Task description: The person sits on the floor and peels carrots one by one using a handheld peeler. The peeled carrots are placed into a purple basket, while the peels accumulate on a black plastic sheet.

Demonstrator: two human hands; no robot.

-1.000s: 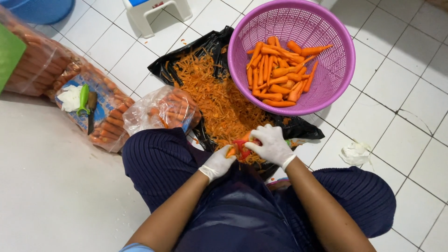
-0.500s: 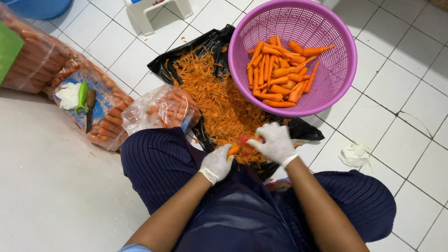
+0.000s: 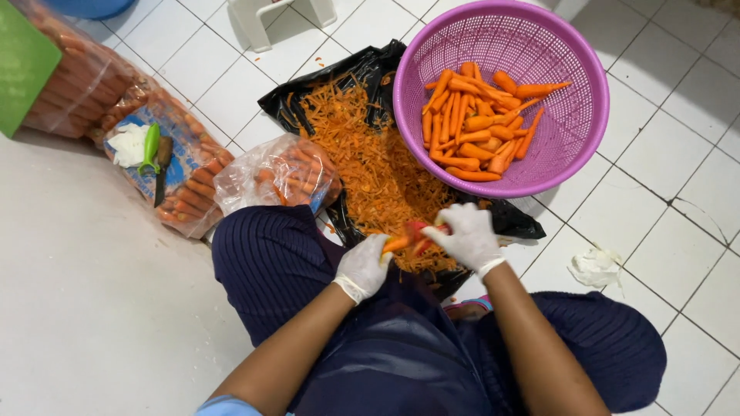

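Both hands wear white gloves and meet above my lap. My left hand (image 3: 362, 267) grips one end of a carrot (image 3: 398, 243). My right hand (image 3: 466, 234) holds a red-handled peeler (image 3: 420, 228) against that carrot. Below them a heap of orange peelings (image 3: 370, 162) covers a black plastic sheet (image 3: 370, 65). A purple perforated basket (image 3: 574, 115) with several peeled carrots (image 3: 474, 123) sits just beyond my right hand.
A clear bag of carrots (image 3: 277, 173) lies by my left knee. Further left are more bagged carrots (image 3: 189, 181) with a green peeler (image 3: 150, 146) and a knife (image 3: 162, 166) on top. A crumpled white wrapper (image 3: 595, 267) lies on the tiled floor.
The hands have shifted slightly on the carrot, with the peeler moving along it. The view has tilted a little; nothing else moved.
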